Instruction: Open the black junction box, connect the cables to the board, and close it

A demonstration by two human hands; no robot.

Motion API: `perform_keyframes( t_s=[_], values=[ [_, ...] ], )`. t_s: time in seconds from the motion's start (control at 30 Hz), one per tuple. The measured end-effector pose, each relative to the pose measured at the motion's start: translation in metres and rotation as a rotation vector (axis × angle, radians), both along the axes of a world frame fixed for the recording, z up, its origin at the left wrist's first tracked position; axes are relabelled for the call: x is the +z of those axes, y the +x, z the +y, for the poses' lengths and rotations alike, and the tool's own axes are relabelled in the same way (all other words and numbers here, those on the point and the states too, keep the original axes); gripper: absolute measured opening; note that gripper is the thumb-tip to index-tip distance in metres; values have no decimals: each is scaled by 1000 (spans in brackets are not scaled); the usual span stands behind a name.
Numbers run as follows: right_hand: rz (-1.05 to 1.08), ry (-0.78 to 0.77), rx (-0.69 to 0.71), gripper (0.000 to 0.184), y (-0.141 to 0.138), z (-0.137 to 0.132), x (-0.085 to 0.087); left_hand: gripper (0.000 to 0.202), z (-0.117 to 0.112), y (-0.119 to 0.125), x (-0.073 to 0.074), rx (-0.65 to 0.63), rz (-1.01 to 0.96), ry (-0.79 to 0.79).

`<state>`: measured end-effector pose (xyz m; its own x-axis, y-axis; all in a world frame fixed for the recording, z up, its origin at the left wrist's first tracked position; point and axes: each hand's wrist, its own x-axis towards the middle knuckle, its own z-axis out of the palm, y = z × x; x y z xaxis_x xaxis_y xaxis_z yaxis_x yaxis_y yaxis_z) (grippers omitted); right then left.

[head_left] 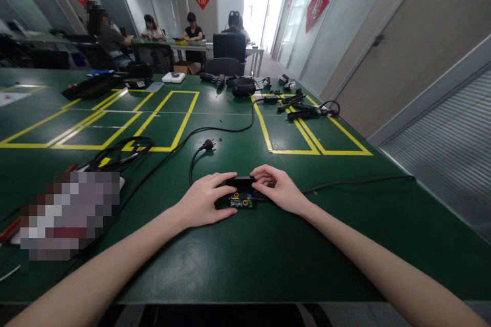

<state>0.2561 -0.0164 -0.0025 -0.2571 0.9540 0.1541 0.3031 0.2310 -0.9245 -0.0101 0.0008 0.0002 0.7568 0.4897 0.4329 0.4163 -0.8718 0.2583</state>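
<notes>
Across most of the view, a green table (326, 255) is spread beneath both hands, its surface marked out with rectangles of yellow tape (293, 152). Beyond its far edge, several people (194, 31) are seated, and a black office chair (229, 52) is placed among them. At the left, a pixelated item (72, 214) is laid on the green surface, its details hidden, and next to it dark cables (123, 156) are heaped in loops. On the far side, a drill (219, 82) is laid among other dark gear. Near the front middle, the left hand (205, 200) is set with thumb and fingers spread: the index fingertip is placed at the left end of a black cover (241, 182), the thumb at the lower edge of a circuit board (237, 203); whether anything is firmly gripped there cannot be told. By the right hand (282, 190), the cover's right end is pinched between thumb and curled fingers. Between the hands, the board is exposed just on the near side of the cover. Farther back, a black plug (208, 144) is laid with its pins turned rightward. On the board, small copper-coloured coils (245, 203) are mounted.
</notes>
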Motion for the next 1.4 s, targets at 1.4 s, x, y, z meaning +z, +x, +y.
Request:
perform_keyframes(
  t_s=[1.4],
  values=[
    [-156,337,320,11,11,-9,15,25,-2,4,12,-14,49,-151]
  ],
)
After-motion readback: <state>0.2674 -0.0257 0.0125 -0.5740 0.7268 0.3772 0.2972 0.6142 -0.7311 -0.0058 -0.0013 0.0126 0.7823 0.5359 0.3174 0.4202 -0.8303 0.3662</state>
